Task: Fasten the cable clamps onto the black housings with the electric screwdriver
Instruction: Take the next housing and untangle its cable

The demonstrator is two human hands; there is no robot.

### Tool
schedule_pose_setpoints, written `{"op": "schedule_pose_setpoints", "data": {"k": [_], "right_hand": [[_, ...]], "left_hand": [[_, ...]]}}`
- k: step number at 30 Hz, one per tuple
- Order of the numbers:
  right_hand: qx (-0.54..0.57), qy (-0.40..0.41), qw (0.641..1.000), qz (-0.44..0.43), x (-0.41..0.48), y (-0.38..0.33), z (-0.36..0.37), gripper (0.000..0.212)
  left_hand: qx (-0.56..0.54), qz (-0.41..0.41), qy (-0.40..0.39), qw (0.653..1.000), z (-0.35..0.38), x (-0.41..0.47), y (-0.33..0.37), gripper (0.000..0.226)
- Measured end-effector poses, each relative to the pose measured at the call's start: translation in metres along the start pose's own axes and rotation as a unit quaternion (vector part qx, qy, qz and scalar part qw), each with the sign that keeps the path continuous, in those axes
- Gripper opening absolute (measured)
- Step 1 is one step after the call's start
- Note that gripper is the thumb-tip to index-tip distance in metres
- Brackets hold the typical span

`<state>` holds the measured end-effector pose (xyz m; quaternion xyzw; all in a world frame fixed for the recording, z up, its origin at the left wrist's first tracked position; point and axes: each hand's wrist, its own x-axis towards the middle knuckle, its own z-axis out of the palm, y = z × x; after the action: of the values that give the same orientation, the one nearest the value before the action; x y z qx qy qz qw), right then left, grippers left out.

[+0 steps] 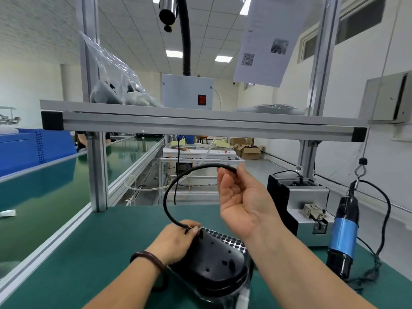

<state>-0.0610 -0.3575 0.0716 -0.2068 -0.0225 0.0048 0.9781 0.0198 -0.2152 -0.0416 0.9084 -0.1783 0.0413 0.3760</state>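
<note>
Cable (169,190) arcs in a black loop between both hands. The left hand (176,239) pinches its lower end at the top edge of the black housing (214,264), which lies on the green bench (100,241). The right hand (243,204) (palm up, raised) grips the upper end between thumb and curled fingers. The electric screwdriver (344,237) hangs at the right, apart from both hands.

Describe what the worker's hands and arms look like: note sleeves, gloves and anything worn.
Both the left hand and the right hand are bare, without gloves. The forearms show no sleeves. A dark brown bracelet, looped in double bands, circles the left wrist. No watch or ring is visible.
</note>
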Motion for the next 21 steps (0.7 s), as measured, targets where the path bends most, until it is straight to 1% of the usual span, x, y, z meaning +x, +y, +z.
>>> {"op": "schedule_pose_setpoints", "data": {"k": [1,3,6,10,13,15,16,19,20,21], "right_hand": [[-0.003,-0.005,1.0,-0.004,0.005,-0.001,0.003,0.023],[-0.006,-0.01,1.0,-0.012,0.014,-0.004,0.005,0.021],[-0.018,0.005,1.0,-0.018,0.024,-0.002,0.005,0.02],[-0.04,0.008,0.999,0.002,0.013,0.012,0.002,0.021],[-0.059,0.012,0.998,0.01,-0.01,0.029,-0.004,0.032],[-0.079,0.039,0.996,0.001,-0.028,0.044,-0.016,0.036],[-0.087,0.053,0.995,-0.002,-0.036,0.053,-0.024,0.032],[-0.116,0.085,0.99,-0.005,-0.057,0.071,-0.047,0.019],[-0.124,0.092,0.988,-0.009,-0.06,0.07,-0.052,0.019],[-0.131,0.096,0.987,-0.017,-0.062,0.066,-0.055,0.019]], "left_hand": [[0.007,0.008,-0.001,1.0,0.0,-0.001,-0.001,0.027],[-0.017,0.008,-0.013,1.0,-0.004,-0.005,-0.005,0.024],[-0.05,0.001,-0.038,0.998,-0.013,-0.01,-0.009,0.025],[-0.092,0.004,-0.058,0.994,-0.021,-0.014,-0.01,0.025],[-0.092,0.002,-0.036,0.995,-0.019,-0.015,-0.008,0.024],[-0.067,0.009,-0.015,0.998,-0.014,-0.016,-0.007,0.022],[-0.06,0.005,-0.003,0.998,-0.012,-0.016,-0.006,0.02],[-0.105,-0.018,0.025,0.994,-0.008,-0.017,-0.005,0.016],[-0.099,-0.022,0.028,0.994,-0.007,-0.017,-0.004,0.015],[-0.068,-0.019,0.024,0.997,-0.007,-0.017,-0.004,0.016]]}}
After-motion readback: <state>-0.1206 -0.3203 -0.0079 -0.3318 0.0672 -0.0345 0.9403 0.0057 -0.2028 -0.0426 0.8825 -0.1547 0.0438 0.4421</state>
